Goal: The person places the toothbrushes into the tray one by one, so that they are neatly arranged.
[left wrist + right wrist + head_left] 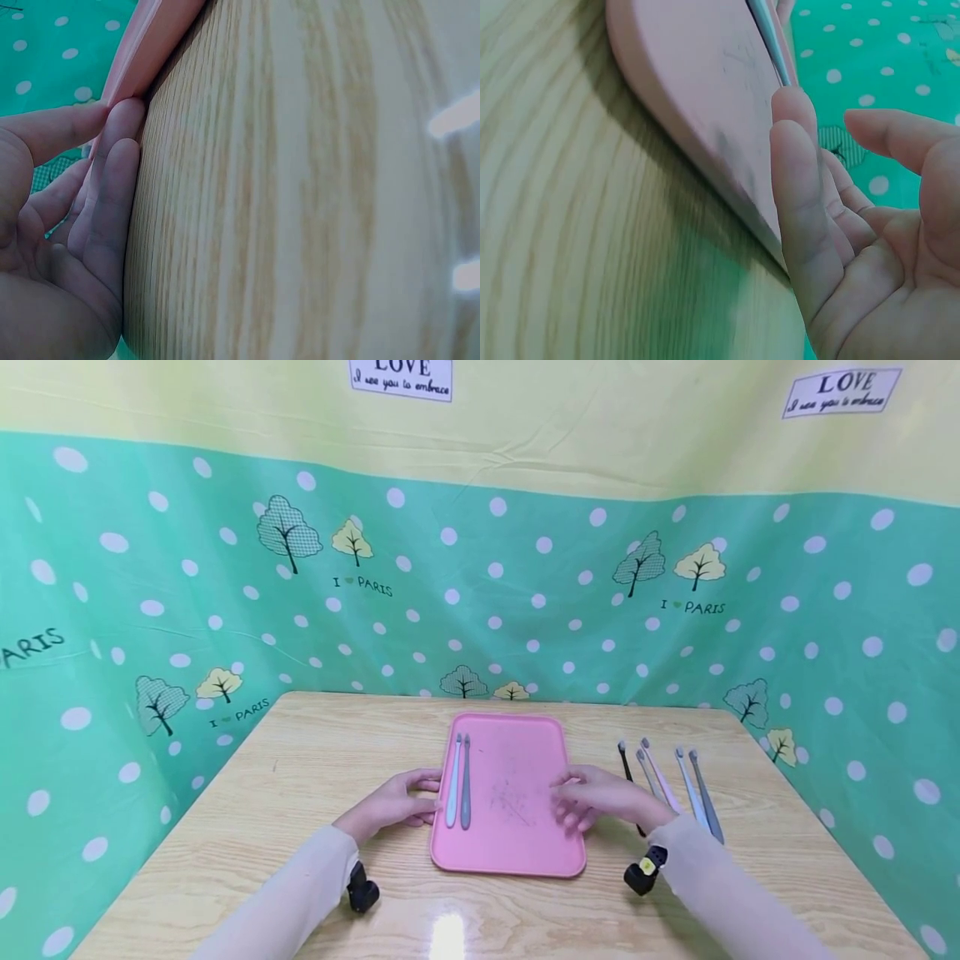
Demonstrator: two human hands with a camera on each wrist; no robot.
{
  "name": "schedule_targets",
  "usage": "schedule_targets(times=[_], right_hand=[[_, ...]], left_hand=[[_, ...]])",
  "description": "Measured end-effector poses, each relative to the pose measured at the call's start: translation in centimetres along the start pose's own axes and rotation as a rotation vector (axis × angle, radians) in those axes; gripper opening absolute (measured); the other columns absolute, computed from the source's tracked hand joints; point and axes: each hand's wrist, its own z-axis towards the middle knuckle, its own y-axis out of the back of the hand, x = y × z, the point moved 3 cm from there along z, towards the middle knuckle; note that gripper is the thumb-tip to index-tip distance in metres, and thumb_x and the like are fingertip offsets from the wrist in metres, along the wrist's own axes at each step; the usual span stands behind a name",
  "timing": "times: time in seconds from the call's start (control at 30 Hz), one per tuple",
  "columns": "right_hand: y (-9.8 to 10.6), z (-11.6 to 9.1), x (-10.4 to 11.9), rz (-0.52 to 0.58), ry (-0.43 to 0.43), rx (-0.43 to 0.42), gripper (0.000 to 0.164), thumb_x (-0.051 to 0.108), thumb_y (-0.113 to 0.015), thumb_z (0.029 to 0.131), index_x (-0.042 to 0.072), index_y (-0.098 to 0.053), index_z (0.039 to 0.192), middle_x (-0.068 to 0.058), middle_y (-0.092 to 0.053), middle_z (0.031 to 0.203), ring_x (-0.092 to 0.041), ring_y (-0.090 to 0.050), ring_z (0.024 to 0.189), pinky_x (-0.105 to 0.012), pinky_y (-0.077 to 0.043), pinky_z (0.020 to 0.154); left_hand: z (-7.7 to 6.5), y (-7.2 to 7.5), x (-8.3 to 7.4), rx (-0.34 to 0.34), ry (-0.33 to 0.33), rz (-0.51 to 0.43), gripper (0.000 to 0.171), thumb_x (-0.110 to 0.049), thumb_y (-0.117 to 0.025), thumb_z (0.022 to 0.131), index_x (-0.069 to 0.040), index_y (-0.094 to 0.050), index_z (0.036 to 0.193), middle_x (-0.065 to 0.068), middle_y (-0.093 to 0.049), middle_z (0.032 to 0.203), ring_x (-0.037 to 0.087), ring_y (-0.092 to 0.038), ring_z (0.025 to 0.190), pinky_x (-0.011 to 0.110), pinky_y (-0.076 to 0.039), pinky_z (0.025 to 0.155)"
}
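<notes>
A pink tray point(517, 752) lies on the table with a pale toothbrush point(453, 785) and a grey toothbrush point(467, 785) side by side near its left edge. My left hand point(401, 800) pinches the tray's left rim point(142, 56) between thumb and fingertips. Over the tray's right edge hovers my right hand point(603, 793), its fingers loosely bent and holding nothing. In the right wrist view, thumb and fingers point(802, 187) stand apart, with a toothbrush handle point(771, 37) visible beyond them.
Right of the tray lie several toothbrushes: a black one point(626, 762), a grey one point(649, 775), a pink one point(662, 777), a light blue one point(691, 789) and a dark grey-blue one point(706, 797). My right hand and wrist partly cover some. A green dotted curtain point(480, 577) hangs behind the wooden table point(330, 743).
</notes>
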Motion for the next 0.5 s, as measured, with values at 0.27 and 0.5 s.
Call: schedule_targets(times=[0.27, 0.5], right_hand=[[2.1, -1.6, -0.9, -0.003, -0.013, -0.044, 0.047, 0.025, -0.058, 0.102, -0.01, -0.047, 0.131, -0.019, -0.067, 0.097, -0.02, -0.068, 0.074, -0.031, -0.06, 0.064], [3.4, -2.9, -2.0, -0.008, -0.044, -0.071, 0.042, 0.022, -0.058, 0.102, -0.01, -0.047, 0.128, -0.014, -0.064, 0.089, -0.015, -0.061, 0.068, -0.029, -0.058, 0.061]], left_hand=[[0.0, 0.0, 0.0, 0.002, 0.008, -0.009, 0.066, -0.009, -0.073, 0.09, -0.005, -0.045, 0.15, 0.015, -0.056, 0.129, 0.022, -0.07, 0.081, 0.036, -0.061, 0.073], [0.1, 0.1, 0.0, 0.006, 0.01, -0.01, 0.068, -0.01, -0.075, 0.089, -0.004, -0.044, 0.15, 0.017, -0.055, 0.13, 0.023, -0.07, 0.081, 0.035, -0.061, 0.071]])
